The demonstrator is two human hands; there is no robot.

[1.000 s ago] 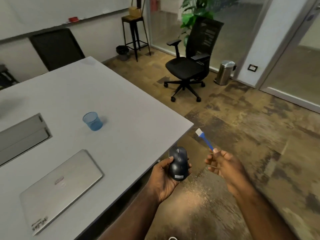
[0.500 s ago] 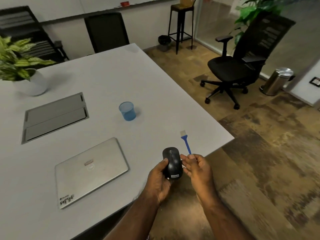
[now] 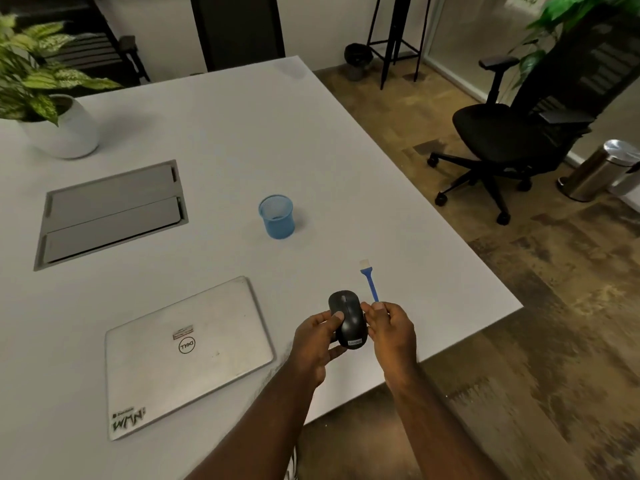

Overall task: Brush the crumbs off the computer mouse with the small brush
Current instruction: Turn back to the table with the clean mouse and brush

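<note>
Low in the frame's centre, your left hand [image 3: 313,344] grips one black computer mouse [image 3: 347,318] above the table [image 3: 363,161], thumb curled onto its top. Just right of it, your right hand [image 3: 391,329] pinches the handle of one small blue brush [image 3: 370,282], whose pale bristles point up the frame, clear of the mouse. At lower left lies one closed silver Dell laptop [image 3: 187,355]. Farther up, at centre, one blue translucent cup [image 3: 277,218] stands upright; its contents cannot be told. At upper left, one white pot [image 3: 67,131] holds one leafy plant [image 3: 31,74].
</note>
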